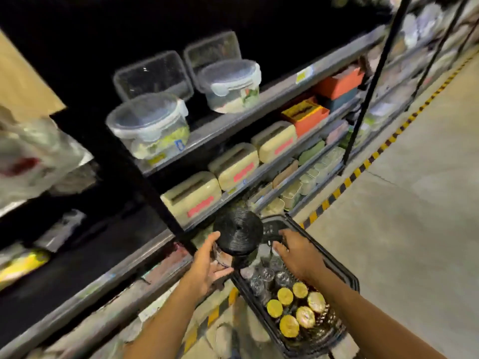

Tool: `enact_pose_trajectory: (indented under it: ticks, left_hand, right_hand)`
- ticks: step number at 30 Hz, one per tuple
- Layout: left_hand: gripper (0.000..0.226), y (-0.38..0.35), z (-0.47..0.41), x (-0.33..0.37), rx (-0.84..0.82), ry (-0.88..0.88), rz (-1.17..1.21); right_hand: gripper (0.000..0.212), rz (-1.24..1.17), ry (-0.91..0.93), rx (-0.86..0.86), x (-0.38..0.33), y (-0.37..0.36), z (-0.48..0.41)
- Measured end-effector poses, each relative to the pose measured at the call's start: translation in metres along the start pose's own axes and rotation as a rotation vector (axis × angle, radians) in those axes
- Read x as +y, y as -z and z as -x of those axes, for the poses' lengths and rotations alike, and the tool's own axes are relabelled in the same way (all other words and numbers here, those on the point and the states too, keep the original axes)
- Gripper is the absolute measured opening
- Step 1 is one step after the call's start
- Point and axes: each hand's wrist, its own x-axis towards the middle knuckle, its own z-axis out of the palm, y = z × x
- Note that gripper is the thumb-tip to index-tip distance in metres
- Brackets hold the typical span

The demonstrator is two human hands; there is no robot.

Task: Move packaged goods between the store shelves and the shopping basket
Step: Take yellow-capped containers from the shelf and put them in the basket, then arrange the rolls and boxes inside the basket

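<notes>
Now I have the left hand (pixel 207 265) wrapped around a black roll (pixel 237 233) that looks like wound cord. The thumb is up its near side and the fingers are curled underneath, which I judge carries its weight from below while it travels. The roll hangs just beyond the left rim of the shopping basket (pixel 274 226), on the shelf side and clear of the goods inside; I cannot tell which way it is headed. The right hand (pixel 298 252) hovers over the far end of the basket with its fingers loosely spread and nothing in them. Its fingertips are close to the dark handle, but blur hides whether they touch it, so my guess is that it is steadying or reaching. The basket sits on the floor against the foot of the shelving (pixel 259 99), probably to keep each transfer short. Inside the basket I count six gold-lidded jars (pixel 305 316) bunched at the near end. There is also a cluster of clear glasses (pixel 267 274) in the middle, perhaps four or five, too blurred to count exactly. Above the basket, the top shelf carries two round clear tubs (pixel 147 125) with clip lids and two squarer clear boxes (pixel 153 73) behind them. The shelf below that holds three cream boxes (pixel 234 164) with pink labels in a row.
</notes>
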Motion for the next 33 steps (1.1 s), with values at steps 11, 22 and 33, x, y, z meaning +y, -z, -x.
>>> enact_pose_trajectory:
  ticks: [11, 22, 33]
  left_hand:
    - [0.05, 0.216, 0.156, -0.06, 0.387, -0.223, 0.456]
    - [0.057, 0.444, 0.366, -0.236, 0.873, -0.358, 0.865]
    - [0.053, 0.57, 0.507, -0.365, 1.159, -0.463, 1.192]
  right_hand:
    - [0.047, 0.267, 0.614, -0.33, -0.201, -0.118, 0.06]
    - [0.047, 0.404, 1.172, -0.652, -0.395, -0.324, 0.295]
    - [0.045, 0.42, 1.448, -0.895, -0.496, -0.473, 0.48]
